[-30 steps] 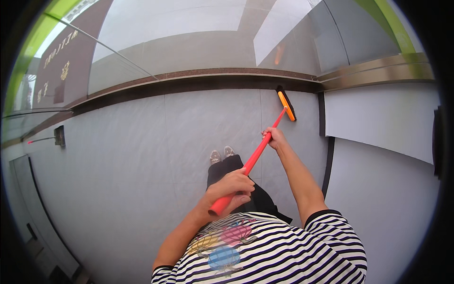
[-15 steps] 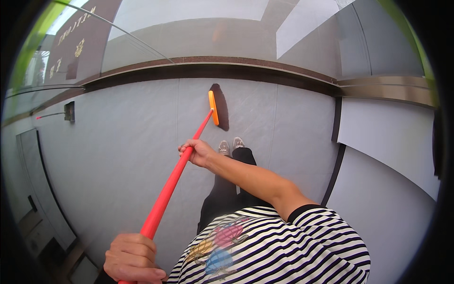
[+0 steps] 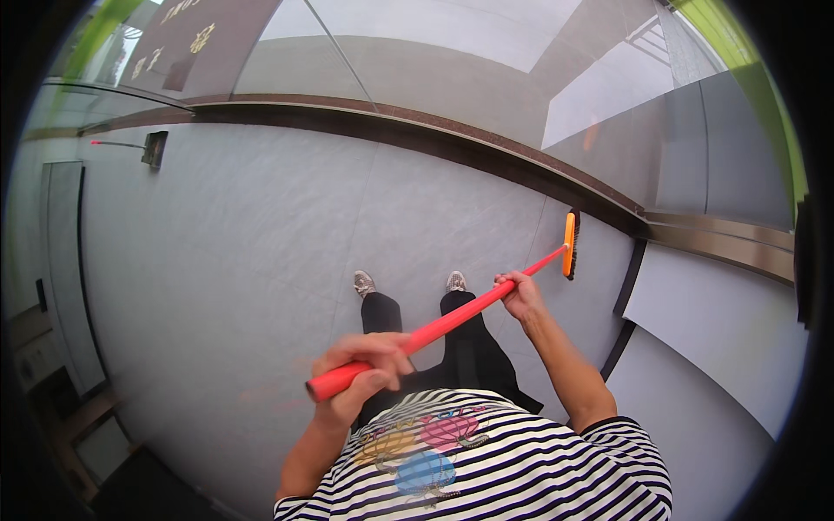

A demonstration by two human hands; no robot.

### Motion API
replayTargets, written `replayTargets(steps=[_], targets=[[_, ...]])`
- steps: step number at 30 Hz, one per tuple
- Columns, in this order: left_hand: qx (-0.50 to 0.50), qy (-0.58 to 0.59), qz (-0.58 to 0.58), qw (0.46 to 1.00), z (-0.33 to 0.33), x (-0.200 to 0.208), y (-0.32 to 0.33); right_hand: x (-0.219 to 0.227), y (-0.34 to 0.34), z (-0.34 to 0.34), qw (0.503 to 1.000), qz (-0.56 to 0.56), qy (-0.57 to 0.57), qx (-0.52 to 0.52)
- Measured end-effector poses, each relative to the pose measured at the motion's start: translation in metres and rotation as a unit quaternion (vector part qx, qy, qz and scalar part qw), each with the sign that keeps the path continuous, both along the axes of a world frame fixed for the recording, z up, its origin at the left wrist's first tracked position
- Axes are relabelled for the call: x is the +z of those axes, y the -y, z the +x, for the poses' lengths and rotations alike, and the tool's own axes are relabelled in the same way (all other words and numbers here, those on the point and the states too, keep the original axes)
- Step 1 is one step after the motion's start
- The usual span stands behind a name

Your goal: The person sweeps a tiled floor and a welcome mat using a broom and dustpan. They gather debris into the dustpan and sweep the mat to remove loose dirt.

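Observation:
A broom with a red pole slants across in front of me, from lower left to upper right. Near the pole's top end, my left hand is closed around it, slightly blurred. Farther down, my right hand grips the same pole. The broom's orange head with dark bristles is on the grey floor at the right, close to the corner by the dark base strip. My shoes stand apart on the floor, left of the broom head.
A glass wall on a dark base strip runs along the far side. At the far left is a dark dustpan with a thin, red-tipped handle. White panels stand at the right; a cabinet-like panel is at the left.
The broom head has swung from the middle to the right, near the corner. Both hands went along, the left one rising and moving right. My feet are now wider apart.

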State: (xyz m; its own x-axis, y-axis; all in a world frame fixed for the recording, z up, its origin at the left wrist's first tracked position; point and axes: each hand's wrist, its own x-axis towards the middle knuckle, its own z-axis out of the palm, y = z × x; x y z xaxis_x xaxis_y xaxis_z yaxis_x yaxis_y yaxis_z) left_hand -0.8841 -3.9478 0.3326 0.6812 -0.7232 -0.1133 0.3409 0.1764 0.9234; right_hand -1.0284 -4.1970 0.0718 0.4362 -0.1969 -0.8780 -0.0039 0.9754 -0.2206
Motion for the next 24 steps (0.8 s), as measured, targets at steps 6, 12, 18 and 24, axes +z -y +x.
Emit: replayTargets(steps=[6, 12, 18, 24], targets=[[-0.105, 0.017, 0.086, 0.991, 0.027, -0.049, 0.030, -0.100, 0.043, 0.030, 0.995, -0.029, -0.090, 0.027], [0.053, 0.163, 0.057, 0.983, 0.156, 0.007, -0.089, -0.052, -0.091, 0.250, 0.993, 0.019, 0.066, 0.094], [0.167, 0.331, 0.154, 0.916, 0.220, 0.077, -0.198, 0.031, -0.255, 0.420, 0.964, 0.066, 0.091, 0.242], [0.333, 0.386, 0.026, 0.860, 0.245, 0.138, -0.273, 0.122, -0.351, 0.447, 0.950, 0.109, 0.160, 0.244]])
